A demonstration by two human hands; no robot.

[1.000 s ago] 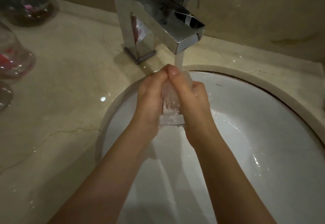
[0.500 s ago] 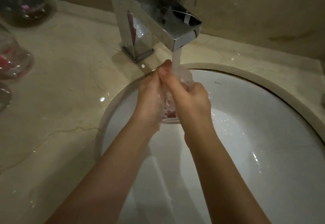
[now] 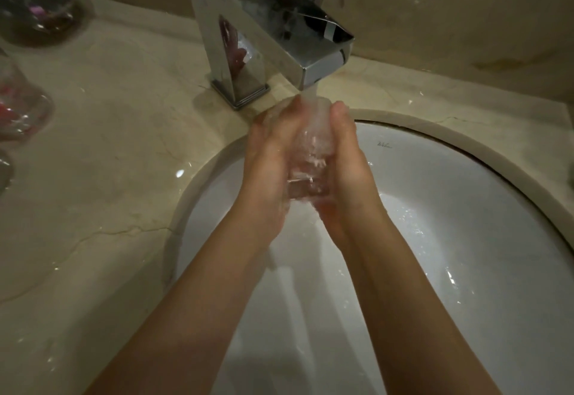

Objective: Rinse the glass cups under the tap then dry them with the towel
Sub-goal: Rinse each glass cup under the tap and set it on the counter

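The tap (image 3: 267, 37) is polished chrome metal, mirror-bright and flat-faced. The counter (image 3: 124, 146) looks like beige marble, glossy, veined and cracked, with wet spots. The sink (image 3: 466, 255) is smooth white glazed ceramic, shiny with water. The glass cup (image 3: 310, 158) is clear, wet glass. Other glasses (image 3: 21, 115) at the left edge look clear and glossy too.

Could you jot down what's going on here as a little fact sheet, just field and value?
place: white sink set in a marble counter
tap: running, stream falls into the cup
glass cup: upright, held between both hands over the sink
left hand: grips the cup's left side
right hand: grips its right side
other glassware: on the counter, far left
towel: not in view
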